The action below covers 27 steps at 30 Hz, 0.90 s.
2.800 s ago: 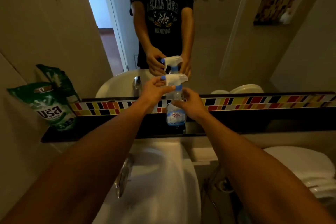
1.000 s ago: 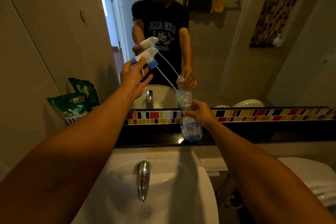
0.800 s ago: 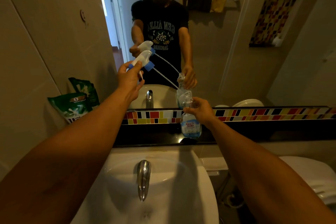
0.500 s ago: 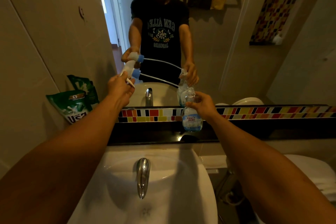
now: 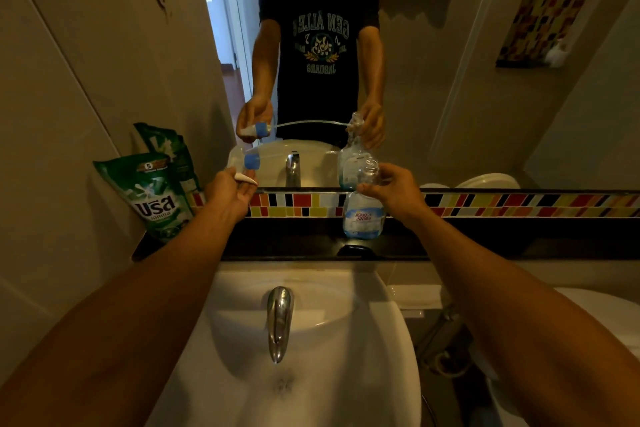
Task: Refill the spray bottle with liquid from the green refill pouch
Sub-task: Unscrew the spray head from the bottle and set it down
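Note:
A clear spray bottle with a blue-and-white label stands over the black ledge, its neck uncapped. My right hand grips its upper part. My left hand holds the white spray head with its blue collar, lying sideways to the left of the bottle; its thin dip tube runs toward the bottle mouth. The green refill pouch leans against the wall at the ledge's left end, apart from both hands.
A white sink with a chrome tap lies below the ledge. A mirror above a coloured tile strip reflects the person and the objects. A white toilet lid sits at right.
My left hand has unscrewed the spray head, lifted it out of the bottle and carried it down to the left, tilting it sideways. My right hand keeps holding the bottle.

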Each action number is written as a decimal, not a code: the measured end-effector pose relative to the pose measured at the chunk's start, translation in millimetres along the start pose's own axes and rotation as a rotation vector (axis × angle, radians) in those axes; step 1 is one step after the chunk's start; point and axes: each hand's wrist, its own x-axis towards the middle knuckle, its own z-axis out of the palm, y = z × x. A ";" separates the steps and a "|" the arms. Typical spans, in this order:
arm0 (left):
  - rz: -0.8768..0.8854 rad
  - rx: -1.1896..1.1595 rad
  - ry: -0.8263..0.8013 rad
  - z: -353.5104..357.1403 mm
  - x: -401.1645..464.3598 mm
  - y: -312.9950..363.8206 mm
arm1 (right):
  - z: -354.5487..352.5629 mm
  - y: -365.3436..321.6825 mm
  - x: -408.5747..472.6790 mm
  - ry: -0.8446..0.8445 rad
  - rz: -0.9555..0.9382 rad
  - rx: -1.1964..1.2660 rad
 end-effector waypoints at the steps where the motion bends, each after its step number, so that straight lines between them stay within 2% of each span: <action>1: 0.003 0.007 0.002 -4.3 2.4 -5.8 | 2.0 0.5 -0.6 -0.007 -0.001 -0.002; 5: -0.032 0.101 0.041 -21.4 12.9 -31.4 | 13.0 3.4 0.9 -0.002 -0.006 -0.016; 15: -0.062 0.680 0.200 -48.9 50.4 -82.7 | 41.3 9.3 18.1 -0.051 -0.014 -0.024; 27: -0.016 0.946 0.198 -68.4 85.4 -105.5 | 57.8 24.2 33.0 -0.059 -0.019 -0.045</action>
